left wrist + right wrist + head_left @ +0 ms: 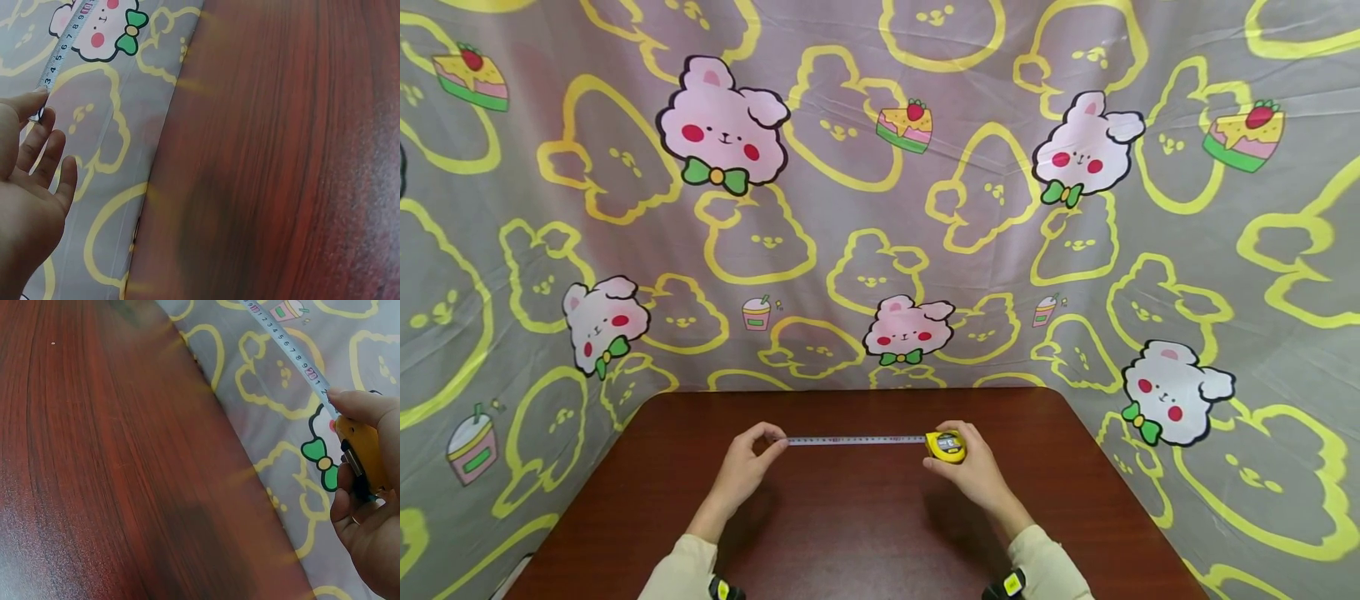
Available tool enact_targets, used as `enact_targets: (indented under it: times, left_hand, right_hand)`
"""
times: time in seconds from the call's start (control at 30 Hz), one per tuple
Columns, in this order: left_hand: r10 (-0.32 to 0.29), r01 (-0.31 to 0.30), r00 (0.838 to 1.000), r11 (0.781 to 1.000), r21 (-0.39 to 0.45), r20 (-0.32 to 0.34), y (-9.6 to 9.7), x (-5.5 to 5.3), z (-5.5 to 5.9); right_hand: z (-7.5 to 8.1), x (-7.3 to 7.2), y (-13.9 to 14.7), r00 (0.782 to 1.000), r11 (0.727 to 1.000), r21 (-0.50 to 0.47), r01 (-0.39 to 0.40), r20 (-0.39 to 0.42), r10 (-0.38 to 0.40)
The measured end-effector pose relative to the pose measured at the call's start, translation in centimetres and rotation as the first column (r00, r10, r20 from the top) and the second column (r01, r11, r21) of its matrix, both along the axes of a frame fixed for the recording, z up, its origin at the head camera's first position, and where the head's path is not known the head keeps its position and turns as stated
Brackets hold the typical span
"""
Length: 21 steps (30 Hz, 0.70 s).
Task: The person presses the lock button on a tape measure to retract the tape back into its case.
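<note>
A yellow tape measure [950,447] is held in my right hand [973,471], its case gripped between thumb and fingers. From it a white blade [857,440] runs straight leftward above the table. My left hand [747,467] pinches the blade's end between thumb and index finger. In the left wrist view, the other fingers of the left hand [40,181] are spread loosely below the pinch, and low numbers show on the blade [61,56]. In the right wrist view, the blade [294,347] comes out of the yellow case [365,450] just past the mark 20.
Both hands are over a dark red-brown wooden table [850,517]. A grey curtain [865,217] printed with cartoon rabbits and yellow outlines hangs behind the table and along both sides. Shadows of the hands fall on the tabletop.
</note>
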<state>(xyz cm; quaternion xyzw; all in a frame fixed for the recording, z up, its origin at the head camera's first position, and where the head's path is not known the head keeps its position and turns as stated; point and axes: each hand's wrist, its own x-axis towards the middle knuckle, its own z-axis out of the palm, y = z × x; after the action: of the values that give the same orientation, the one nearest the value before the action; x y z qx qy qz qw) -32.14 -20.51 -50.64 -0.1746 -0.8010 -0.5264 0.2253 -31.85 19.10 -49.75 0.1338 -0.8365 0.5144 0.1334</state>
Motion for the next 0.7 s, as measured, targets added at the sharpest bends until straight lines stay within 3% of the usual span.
enact_targets:
  times: [0.33, 0.57, 0.7]
  left_hand:
    - [0.010, -0.010, 1.000, 1.000, 0.005, 0.005, 1.4, 0.2, 0.1]
    - [0.001, -0.001, 1.000, 1.000, -0.007, -0.016, 3.1, 2.1, 2.3]
    - [-0.023, 0.022, 0.999, 0.999, -0.032, -0.033, 3.4, 2.6, 2.8]
  right_hand:
    - [-0.3, 0.0, -0.6, 0.999, 1.000, 0.013, -0.018, -0.030, 0.018]
    - [-0.5, -0.1, -1.1, 0.998, 0.999, 0.038, -0.029, -0.055, 0.031]
    - [-0.6, -0.1, -1.3, 0.998, 0.999, 0.038, -0.022, -0.058, 0.025]
